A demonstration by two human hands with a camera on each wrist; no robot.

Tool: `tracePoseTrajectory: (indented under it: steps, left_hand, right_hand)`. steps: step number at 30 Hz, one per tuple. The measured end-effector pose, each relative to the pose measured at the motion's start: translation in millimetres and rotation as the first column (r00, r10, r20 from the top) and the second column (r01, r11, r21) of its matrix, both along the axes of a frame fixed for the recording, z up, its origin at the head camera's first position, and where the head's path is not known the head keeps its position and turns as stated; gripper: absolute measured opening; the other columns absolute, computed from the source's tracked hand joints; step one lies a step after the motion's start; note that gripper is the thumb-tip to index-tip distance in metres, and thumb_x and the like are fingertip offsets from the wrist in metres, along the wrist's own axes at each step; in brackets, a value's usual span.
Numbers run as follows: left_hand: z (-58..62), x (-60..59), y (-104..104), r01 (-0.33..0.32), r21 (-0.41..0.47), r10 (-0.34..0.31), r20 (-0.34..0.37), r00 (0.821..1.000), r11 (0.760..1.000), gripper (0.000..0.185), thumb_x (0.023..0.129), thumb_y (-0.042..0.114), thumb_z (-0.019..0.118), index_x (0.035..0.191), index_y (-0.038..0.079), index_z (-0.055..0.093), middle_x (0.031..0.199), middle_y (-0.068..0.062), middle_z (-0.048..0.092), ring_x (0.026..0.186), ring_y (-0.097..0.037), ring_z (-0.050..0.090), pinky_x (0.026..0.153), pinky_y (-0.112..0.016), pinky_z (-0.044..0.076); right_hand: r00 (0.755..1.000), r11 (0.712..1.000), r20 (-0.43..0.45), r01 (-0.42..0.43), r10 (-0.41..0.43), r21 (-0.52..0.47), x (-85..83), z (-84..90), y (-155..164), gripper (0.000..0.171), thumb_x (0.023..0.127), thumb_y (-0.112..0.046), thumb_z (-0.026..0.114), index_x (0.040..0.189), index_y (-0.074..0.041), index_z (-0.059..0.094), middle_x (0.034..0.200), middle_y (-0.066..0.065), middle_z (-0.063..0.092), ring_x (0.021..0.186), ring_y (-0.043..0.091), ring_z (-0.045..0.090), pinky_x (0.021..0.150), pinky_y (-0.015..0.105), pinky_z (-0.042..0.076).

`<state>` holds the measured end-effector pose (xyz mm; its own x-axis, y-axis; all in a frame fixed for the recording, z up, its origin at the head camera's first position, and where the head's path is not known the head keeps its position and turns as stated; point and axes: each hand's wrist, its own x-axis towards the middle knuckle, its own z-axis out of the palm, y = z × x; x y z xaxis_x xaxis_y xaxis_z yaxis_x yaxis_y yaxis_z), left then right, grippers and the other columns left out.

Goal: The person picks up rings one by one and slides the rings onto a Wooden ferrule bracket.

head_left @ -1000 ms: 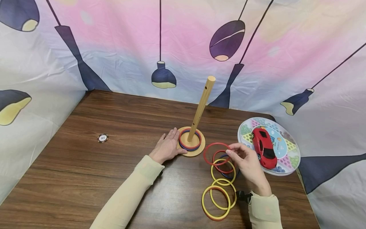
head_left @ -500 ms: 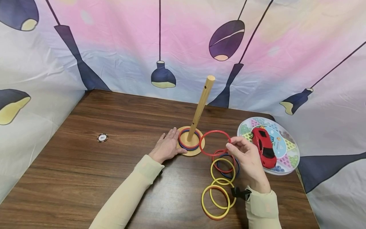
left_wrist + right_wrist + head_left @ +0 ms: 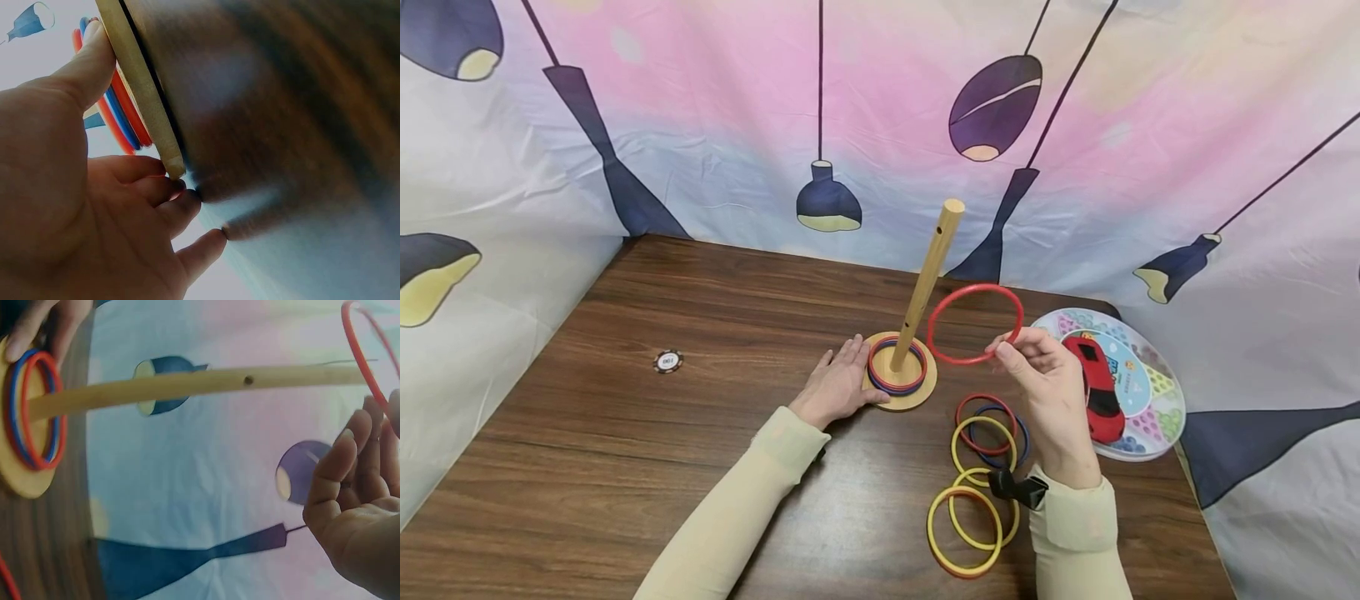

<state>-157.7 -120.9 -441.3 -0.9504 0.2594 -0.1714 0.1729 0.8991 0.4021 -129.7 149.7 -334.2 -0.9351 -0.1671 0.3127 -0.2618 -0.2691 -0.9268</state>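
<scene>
A wooden peg point(image 3: 928, 279) stands tilted on a round wooden base point(image 3: 925, 387) with a red and a blue ring point(image 3: 898, 385) around its foot. My left hand point(image 3: 841, 385) lies flat on the table, its fingers straight and touching the base's left rim point(image 3: 140, 81). My right hand point(image 3: 1051, 392) pinches a red ring point(image 3: 974, 323) and holds it in the air just right of the peg, about halfway up it. The same red ring point(image 3: 362, 356) shows at the top right of the right wrist view, beside the peg point(image 3: 187, 384).
Several loose rings point(image 3: 977, 479), yellow, red and blue, lie on the brown table point(image 3: 625, 433) below my right hand. A red toy car point(image 3: 1096, 385) sits on a round game board point(image 3: 1157, 392) at the right. A small chip point(image 3: 668, 361) lies at the left. Printed cloth surrounds the table.
My right hand has lifted the red ring off the pile and carried it up beside the peg. The left hand has stayed at the base.
</scene>
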Motion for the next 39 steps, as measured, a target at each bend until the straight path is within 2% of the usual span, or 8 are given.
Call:
tracePoseTrajectory:
  steps: [8, 20, 27, 39]
  left_hand:
    - [-0.3, -0.3, -1, -0.008, 0.0, 0.008, 0.003, 1.0, 1.0, 0.095, 0.087, 0.055, 0.064, 0.154, 0.001, 0.023, 0.159, -0.019, 0.016, 0.147, -0.029, 0.015, 0.117, -0.05, 0.013]
    - [-2.7, 0.2, 0, -0.013, 0.007, 0.013, 0.002, 1.0, 1.0, 0.096, 0.087, 0.055, 0.066, 0.153, 0.0, 0.024, 0.159, -0.019, 0.017, 0.147, -0.028, 0.016, 0.117, -0.05, 0.013]
    - [-2.1, 1.5, 1, -0.012, 0.005, 0.012, 0.002, 1.0, 1.0, 0.095, 0.087, 0.054, 0.066, 0.153, 0.0, 0.024, 0.159, -0.019, 0.017, 0.147, -0.029, 0.016, 0.117, -0.051, 0.013]
    - [-1.5, 0.0, 1, -0.001, -0.01, 0.001, -0.012, 1.0, 1.0, 0.096, 0.087, 0.055, 0.065, 0.153, 0.0, 0.024, 0.159, -0.02, 0.018, 0.147, -0.029, 0.017, 0.117, -0.051, 0.014]
  right_hand:
    - [0.998, 0.993, -0.067, 0.011, -0.019, -0.115, -3.7, 20.1, -20, 0.007, 0.093, 0.006, 0.059, 0.096, 0.002, 0.065, 0.088, 0.011, 0.07, 0.075, 0.02, 0.059, 0.071, 0.029, 0.05]
    - [0.998, 0.966, -0.016, 0.056, -0.063, -0.252, -16.0, 40.4, -48, 0.007, 0.091, -0.001, 0.065, 0.098, -0.001, 0.065, 0.089, 0.009, 0.07, 0.074, 0.02, 0.056, 0.069, 0.026, 0.048]
    - [0.997, 0.955, 0.021, 0.079, -0.076, -0.287, -26.4, 42.0, -59, 0.007, 0.09, -0.003, 0.067, 0.097, -0.004, 0.066, 0.086, 0.008, 0.071, 0.071, 0.016, 0.06, 0.065, 0.025, 0.048]
    - [0.992, 0.953, 0.101, 0.098, -0.071, -0.286, -38.2, 34.3, -66, 0.004, 0.091, -0.006, 0.068, 0.093, -0.006, 0.064, 0.086, 0.008, 0.072, 0.068, 0.014, 0.061, 0.061, 0.023, 0.049]
